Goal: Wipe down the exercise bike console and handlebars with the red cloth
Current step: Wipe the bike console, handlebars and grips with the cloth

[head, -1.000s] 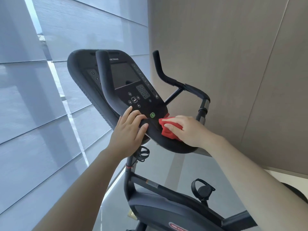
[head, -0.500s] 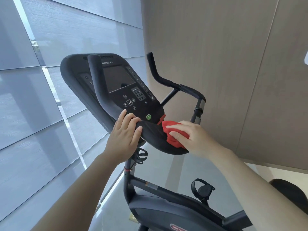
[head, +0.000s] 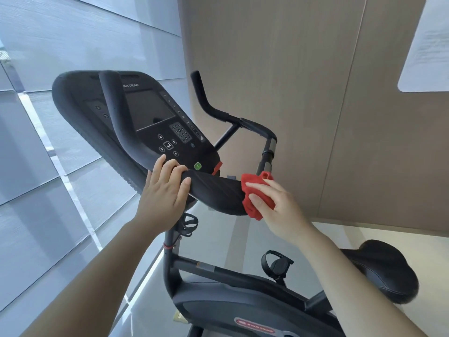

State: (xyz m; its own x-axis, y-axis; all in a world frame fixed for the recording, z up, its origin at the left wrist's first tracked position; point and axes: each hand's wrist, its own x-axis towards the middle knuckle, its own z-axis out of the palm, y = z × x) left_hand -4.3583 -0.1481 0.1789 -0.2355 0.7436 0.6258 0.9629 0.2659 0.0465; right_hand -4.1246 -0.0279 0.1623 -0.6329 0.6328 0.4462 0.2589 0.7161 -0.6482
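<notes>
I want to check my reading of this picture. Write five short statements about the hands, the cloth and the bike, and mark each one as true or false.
1. The right hand holds the red cloth against the handlebar. True.
2. The screen is lit and shows numbers. False: the screen is dark.
3. The left hand grips the handlebar just below the console. True.
4. The left hand holds the red cloth. False: the right hand holds it, at the right end of the handlebar.
5. The round button near the lower edge of the console is blue. False: the button is green.
</notes>
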